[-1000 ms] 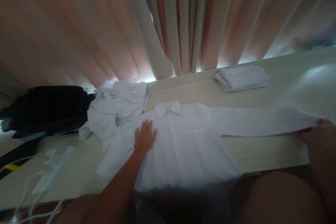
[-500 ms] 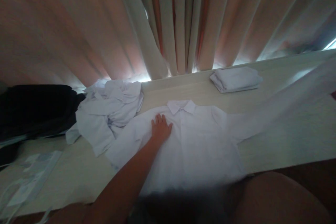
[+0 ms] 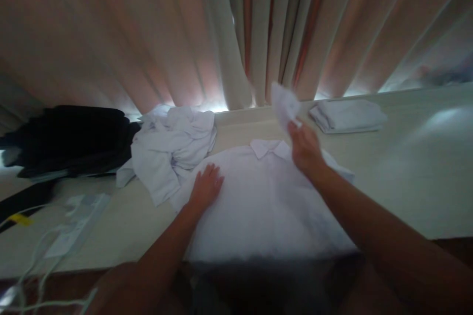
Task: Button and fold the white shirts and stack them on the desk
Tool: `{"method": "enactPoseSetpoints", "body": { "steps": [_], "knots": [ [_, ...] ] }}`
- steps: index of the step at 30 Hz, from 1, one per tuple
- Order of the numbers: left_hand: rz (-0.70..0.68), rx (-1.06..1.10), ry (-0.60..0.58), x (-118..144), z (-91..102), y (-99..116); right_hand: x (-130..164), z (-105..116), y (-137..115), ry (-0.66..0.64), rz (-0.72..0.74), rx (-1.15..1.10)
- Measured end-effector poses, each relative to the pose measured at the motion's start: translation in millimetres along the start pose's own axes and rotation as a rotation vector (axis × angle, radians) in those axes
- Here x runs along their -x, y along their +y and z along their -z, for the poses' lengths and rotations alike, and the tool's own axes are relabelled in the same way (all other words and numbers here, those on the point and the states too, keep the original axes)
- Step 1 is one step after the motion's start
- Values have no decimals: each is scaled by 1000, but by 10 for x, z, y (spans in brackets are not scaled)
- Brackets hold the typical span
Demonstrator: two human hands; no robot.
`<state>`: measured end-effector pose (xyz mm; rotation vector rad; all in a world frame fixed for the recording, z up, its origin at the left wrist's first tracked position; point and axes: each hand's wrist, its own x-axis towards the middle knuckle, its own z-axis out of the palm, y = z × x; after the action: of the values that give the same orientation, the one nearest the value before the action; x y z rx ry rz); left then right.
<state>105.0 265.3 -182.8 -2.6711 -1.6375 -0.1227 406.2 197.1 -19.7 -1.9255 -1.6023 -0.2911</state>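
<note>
Shirt (image 3: 266, 197) lies flat on the table (image 3: 406, 177) at your 12 o'clock, light and floppy: your left hand (image 3: 205, 188) pins it, fingers spread, right hand (image 3: 305, 150) pinching the sleeve cuff (image 3: 284, 103) — hold seams.

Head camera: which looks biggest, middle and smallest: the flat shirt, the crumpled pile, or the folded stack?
1. Flat shirt, though it's nearest the camera.
2. Crumpled pile.
3. Folded stack, farthest away, so it may look smaller.

Bench (image 3: 406, 182), pale wood. Crumpled white garment pile (image 3: 172, 145) far L-centre; black clothing (image 3: 70, 140) beside it. Folded white stack (image 3: 349, 115) far R. Curtain (image 3: 236, 34) behind. Cables (image 3: 40, 266) near L.
</note>
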Motion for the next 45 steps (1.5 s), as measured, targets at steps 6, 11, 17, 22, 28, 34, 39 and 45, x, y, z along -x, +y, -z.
{"method": "enactPoseSetpoints", "body": {
  "steps": [6, 11, 17, 22, 28, 34, 39, 45],
  "knots": [
    [47, 122, -60, 387, -84, -383, 1121, -984, -590, -592, 366, -117],
    [58, 137, 87, 336, -39, -323, 1548, -733, 81, -559, 307, 8],
    [7, 273, 79, -212, 58, 68, 1658, -230, 1356, -417, -9, 332],
    [38, 297, -54, -642, -15, 330, 1845, -193, 1669, -606, -96, 333],
    [-20, 330, -132, -851, 123, 367, 1740, -255, 1580, -372, -288, 348],
    [-69, 363, -148, -799, 307, 288, 1714, -217, 1799, -474, -589, 257],
    [-36, 315, -221, -600, 218, 201, 1801, -111, 2005, -561, -715, 202],
    [-22, 236, -102, -647, 331, 648, 1869, -107, 2015, -600, -674, 140]
  ]
}}
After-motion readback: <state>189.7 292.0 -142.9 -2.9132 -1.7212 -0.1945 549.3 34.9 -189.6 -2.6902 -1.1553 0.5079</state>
